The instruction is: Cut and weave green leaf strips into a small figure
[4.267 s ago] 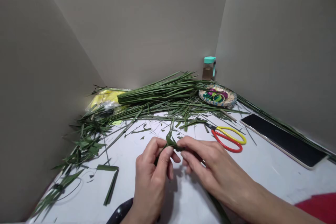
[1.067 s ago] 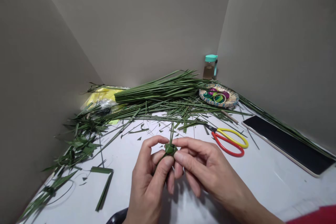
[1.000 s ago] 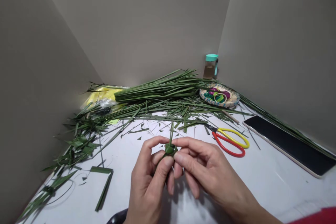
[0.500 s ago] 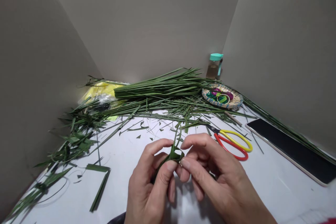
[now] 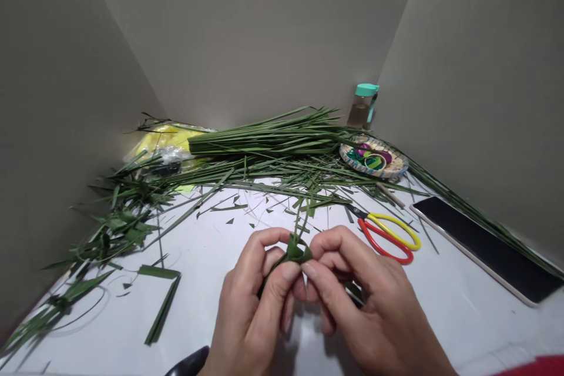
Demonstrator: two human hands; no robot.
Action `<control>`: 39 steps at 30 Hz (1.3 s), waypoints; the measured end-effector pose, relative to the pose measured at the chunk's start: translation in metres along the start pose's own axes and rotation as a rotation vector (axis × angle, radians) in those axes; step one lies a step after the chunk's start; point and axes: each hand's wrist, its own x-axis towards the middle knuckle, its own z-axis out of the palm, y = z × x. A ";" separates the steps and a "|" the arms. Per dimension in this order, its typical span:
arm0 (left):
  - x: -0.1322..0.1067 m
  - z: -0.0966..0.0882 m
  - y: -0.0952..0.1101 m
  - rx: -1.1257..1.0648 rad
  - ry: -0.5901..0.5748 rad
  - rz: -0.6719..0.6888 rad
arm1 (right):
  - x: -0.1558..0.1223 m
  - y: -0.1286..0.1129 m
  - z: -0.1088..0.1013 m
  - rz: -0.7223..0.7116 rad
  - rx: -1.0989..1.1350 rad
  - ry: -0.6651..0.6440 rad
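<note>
Between my two hands is a small folded piece of green leaf strip (image 5: 298,248), with thin ends standing up from its top. My left hand (image 5: 259,288) pinches it from the left, thumb and fingers closed on its lower edge. From the other side my right hand (image 5: 352,285) grips it, its thumb tip almost meeting the left thumb, its index finger curled above. Part of the leaf lies hidden behind the fingers. Scissors (image 5: 390,235) with one yellow and one red handle lie just beyond my right hand.
A bundle of long green leaves (image 5: 264,138) lies along the back, with a yellow plastic bag (image 5: 165,138) at its left. A woven basket (image 5: 396,164), a teal-lidded bottle (image 5: 361,107) and a black tablet (image 5: 484,249) are at right. A bent leaf strip (image 5: 165,299) lies left.
The right index finger has shifted slightly off the leaf piece, and the thumbs have come closer together on it. The whole view has moved a little; both hands keep their hold.
</note>
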 end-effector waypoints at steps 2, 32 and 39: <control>0.001 -0.001 0.001 0.029 -0.007 -0.021 | 0.001 0.002 0.000 -0.044 -0.070 0.019; -0.006 0.004 0.005 -0.008 0.050 0.049 | 0.001 -0.006 -0.008 0.040 0.116 0.081; -0.009 0.007 0.004 -0.039 0.065 0.039 | 0.006 -0.014 -0.021 0.252 0.405 -0.159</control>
